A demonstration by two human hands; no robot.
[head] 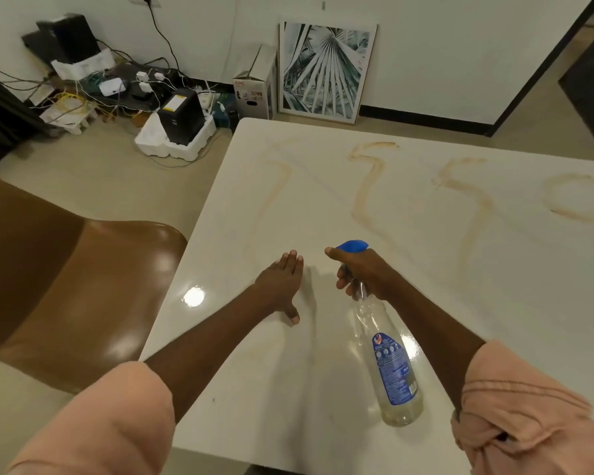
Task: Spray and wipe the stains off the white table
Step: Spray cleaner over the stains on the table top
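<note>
The white table (pixel 323 371) carries several brown wavy stains (pixel 367 186) across its far half, from the left side to the right edge. My right hand (pixel 360 272) grips the neck of a clear spray bottle (pixel 390 365) with a blue trigger head and a blue label, its nozzle pointing away from me toward the stains. A little pale liquid sits in the bottle's bottom. My left hand (pixel 283 284) rests flat on the tabletop, fingers straight, just left of the bottle. No cloth is in view.
A brown glossy chair (pixel 83 286) stands at the table's left edge. On the floor beyond lie tangled cables and electronics (pixel 117 87), a cardboard box (pixel 254 90) and a framed leaf picture (pixel 324 72) leaning on the wall.
</note>
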